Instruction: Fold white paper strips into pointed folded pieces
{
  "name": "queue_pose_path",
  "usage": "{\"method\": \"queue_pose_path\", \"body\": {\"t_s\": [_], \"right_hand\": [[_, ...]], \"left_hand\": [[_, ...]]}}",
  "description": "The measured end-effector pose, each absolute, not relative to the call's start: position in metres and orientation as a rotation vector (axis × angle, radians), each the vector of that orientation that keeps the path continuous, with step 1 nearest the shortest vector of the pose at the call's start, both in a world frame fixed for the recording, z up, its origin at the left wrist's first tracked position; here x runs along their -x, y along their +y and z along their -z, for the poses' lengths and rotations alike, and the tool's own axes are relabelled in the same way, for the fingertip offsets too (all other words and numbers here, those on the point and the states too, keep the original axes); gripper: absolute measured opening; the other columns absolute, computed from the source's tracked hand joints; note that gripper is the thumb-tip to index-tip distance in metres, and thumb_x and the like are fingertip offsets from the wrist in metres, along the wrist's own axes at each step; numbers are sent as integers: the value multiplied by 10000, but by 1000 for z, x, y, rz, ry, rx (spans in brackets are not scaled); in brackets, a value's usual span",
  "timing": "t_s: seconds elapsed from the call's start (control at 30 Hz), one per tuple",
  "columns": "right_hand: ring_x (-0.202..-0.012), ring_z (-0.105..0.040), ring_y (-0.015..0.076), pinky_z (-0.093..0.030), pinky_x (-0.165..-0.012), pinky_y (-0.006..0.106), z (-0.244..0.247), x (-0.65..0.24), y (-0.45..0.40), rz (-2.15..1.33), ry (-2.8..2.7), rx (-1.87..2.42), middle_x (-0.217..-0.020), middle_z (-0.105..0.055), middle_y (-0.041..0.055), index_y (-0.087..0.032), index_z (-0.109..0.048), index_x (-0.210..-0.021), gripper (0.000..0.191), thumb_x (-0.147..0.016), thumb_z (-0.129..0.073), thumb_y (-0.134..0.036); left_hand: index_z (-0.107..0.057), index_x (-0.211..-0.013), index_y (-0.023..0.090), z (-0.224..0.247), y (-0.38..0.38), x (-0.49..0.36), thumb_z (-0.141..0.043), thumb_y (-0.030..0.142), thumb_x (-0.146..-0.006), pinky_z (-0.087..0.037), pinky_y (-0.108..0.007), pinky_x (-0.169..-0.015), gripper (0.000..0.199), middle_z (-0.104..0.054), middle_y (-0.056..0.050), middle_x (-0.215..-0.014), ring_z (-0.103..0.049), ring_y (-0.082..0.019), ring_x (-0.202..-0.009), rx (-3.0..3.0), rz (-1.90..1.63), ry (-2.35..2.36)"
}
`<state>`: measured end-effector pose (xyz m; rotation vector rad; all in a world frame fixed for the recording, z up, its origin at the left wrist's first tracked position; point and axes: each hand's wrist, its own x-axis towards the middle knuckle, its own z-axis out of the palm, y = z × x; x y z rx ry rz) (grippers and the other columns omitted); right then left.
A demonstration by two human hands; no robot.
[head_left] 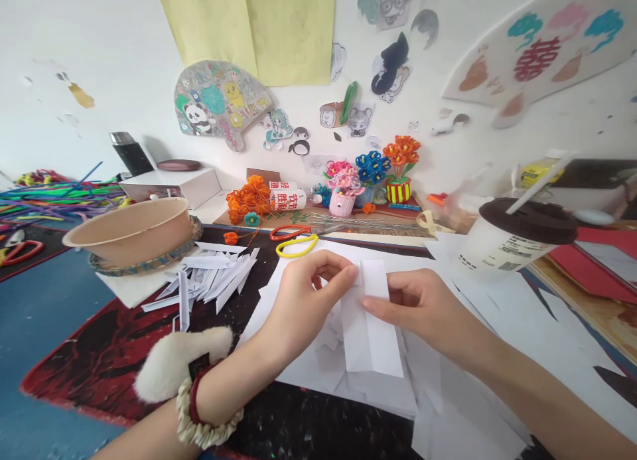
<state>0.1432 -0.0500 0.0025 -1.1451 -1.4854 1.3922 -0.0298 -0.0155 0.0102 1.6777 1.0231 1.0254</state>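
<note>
Between my two hands is a small strip of white paper (369, 340), creased lengthwise and held upright above the sheets. My left hand (318, 284) pinches its upper left edge between thumb and fingers. On the other side my right hand (423, 304) grips the right edge, thumb in front and fingers behind. White sheets (298, 374) lie beneath, with small paper scraps (328, 330) on them. Just beyond my left hand are yellow-handled scissors (297, 245) and red-handled scissors (290, 231). To the left lies a pile of folded paper strips (213, 274).
A pinkish bowl (132, 231) stands at left, near a white fluffy object (169, 367). A lidded cup with a straw (517, 241) stands at right. Pipe-cleaner flowers (343, 181), a plastic bottle (286, 198) and a black thermos (130, 156) line the back.
</note>
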Motion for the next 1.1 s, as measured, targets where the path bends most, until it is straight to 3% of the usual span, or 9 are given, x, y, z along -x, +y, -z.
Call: {"method": "queue_pose_path", "body": {"t_s": [0.17, 0.37, 0.6, 0.7, 0.83, 1.0, 1.1], "right_hand": [[-638, -602, 148, -461, -539, 237, -1, -141, -50, -1395, -1466, 1157, -709, -669, 13, -188, -694, -719, 165, -771, -726, -341], [-579, -483, 126, -368, -501, 245, 2, -139, -49, -1300, -1486, 1204, -635, -555, 3, -174, -631, -656, 284, -802, -668, -415], [-483, -204, 78, -167, -414, 230, 8, -134, -50, -1071, -1483, 1241, -530, -218, -74, -211, -279, -507, 504, -810, -628, -412], [-482, -170, 76, -137, -410, 233, 9, -134, -50, -1022, -1474, 1247, -536, -170, -79, -220, -222, -513, 529, -796, -634, -392], [-472, -179, 72, -141, -406, 229, 9, -135, -50, -1034, -1437, 1221, -524, -176, -80, -218, -234, -495, 519, -775, -650, -351], [-472, -284, 78, -221, -417, 218, 5, -136, -52, -1160, -1421, 1162, -524, -322, -57, -188, -446, -518, 363, -794, -627, -339], [-475, -314, 81, -243, -416, 215, 4, -135, -53, -1186, -1427, 1166, -525, -363, -46, -177, -476, -523, 355, -790, -629, -355]], "left_hand": [[-659, -758, 161, -7, -17, 28, -610, 269, -848, -413, -266, -631, 149, -663, -20, -774, -555, -135, -689, -1620, -1050, 1027], [-660, -758, 158, -9, -19, 28, -617, 249, -845, -399, -257, -629, 133, -664, -10, -773, -544, -127, -690, -1671, -1064, 1048], [-655, -775, 151, -11, -21, 28, -604, 210, -855, -407, -256, -656, 112, -653, 5, -768, -537, -121, -705, -1703, -1082, 1029], [-653, -760, 147, -13, -21, 27, -596, 184, -859, -396, -253, -654, 120, -646, 11, -749, -528, -115, -696, -1737, -1062, 1025], [-655, -759, 147, -16, -22, 27, -586, 186, -869, -383, -252, -645, 136, -647, 14, -748, -521, -111, -689, -1769, -1016, 1024], [-652, -768, 153, -16, -20, 29, -589, 234, -876, -382, -257, -651, 149, -637, 16, -757, -518, -112, -691, -1773, -1005, 1001], [-643, -758, 153, -16, -20, 29, -595, 229, -868, -376, -256, -640, 143, -621, 20, -743, -501, -108, -672, -1764, -1019, 987]]}}
